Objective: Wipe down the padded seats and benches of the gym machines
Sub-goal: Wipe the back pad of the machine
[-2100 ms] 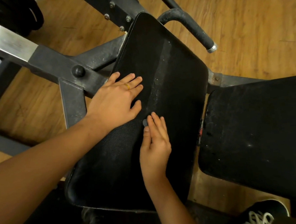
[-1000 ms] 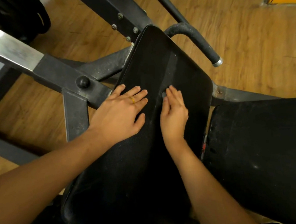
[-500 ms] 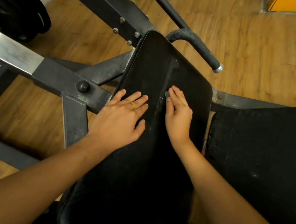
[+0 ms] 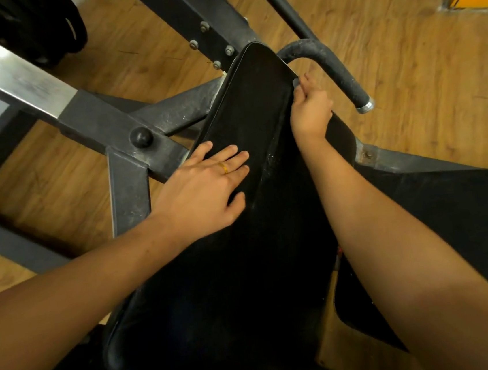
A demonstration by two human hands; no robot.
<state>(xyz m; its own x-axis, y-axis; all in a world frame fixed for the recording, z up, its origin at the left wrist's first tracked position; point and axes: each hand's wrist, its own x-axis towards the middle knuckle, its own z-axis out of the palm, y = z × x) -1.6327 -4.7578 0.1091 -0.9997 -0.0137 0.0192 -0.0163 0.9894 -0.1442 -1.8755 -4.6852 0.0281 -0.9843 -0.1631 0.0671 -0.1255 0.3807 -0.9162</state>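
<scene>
1. Squarely in the middle lies the pad (image 4: 238, 260), black, long and tilted, its narrow end far from the person; pale dust specks streak its middle.
2. On the pad's left side the left grip (image 4: 204, 195) rests flat, with its fingers straight and slightly spread, holding nothing. A gold ring (image 4: 223, 168) sits on one finger.
3. At the pad's far right edge the right grip (image 4: 312, 111) has its fingers curled, pinching a small grey wad (image 4: 296, 83) against that edge. The wad is too small to tell what it is.
4. Just right of the pad, past the right grip, a curved black handle (image 4: 333, 70) ends in a metal cap.
5. Left of the pad runs the dark steel frame (image 4: 94, 119), with a round knob (image 4: 140, 137) and a bright bare bar (image 4: 15, 79).
6. Beyond the pad's far end, four bolts (image 4: 205, 26) stud an upright post.
7. Right of the pad, across a narrow gap, lies a second pad (image 4: 479, 205), also black and partly hidden by the right forearm.
8. Under the pad and all round it spreads a wood-plank floor (image 4: 403, 47).
</scene>
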